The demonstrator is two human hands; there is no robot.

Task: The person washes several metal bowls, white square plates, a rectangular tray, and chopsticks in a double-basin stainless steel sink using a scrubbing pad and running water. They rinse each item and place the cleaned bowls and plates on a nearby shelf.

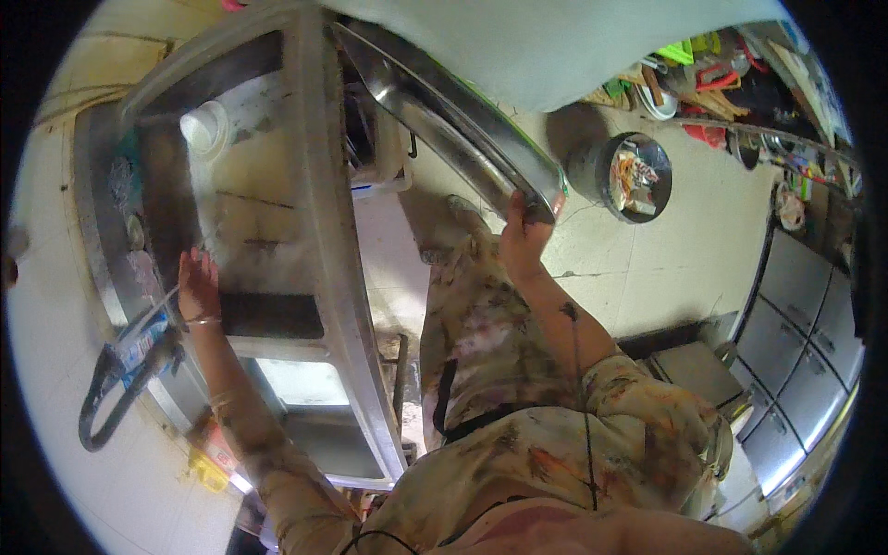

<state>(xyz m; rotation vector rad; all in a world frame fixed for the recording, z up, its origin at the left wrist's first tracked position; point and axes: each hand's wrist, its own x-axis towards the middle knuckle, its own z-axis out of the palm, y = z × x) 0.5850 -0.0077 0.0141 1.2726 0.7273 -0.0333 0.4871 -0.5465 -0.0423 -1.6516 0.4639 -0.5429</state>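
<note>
In my right hand is one end of a long, shallow stainless-steel tray, tilted over the floor beside the sink. The thumb lies on the tray's near side, and its far end reaches the sink's edge. My left hand is over the large metal sink, fingers extended, with no object visible in it. A pale thin rod runs from beside this hand toward a blue-and-white packet. Inside the basin, a white cup-like container lies at the far side.
A dark bucket holding waste stands on the tiled floor. Grey cabinets line the right side, below a cluttered shelf. A dark loop-shaped object lies left of the sink. A large pale surface covers the top of the view.
</note>
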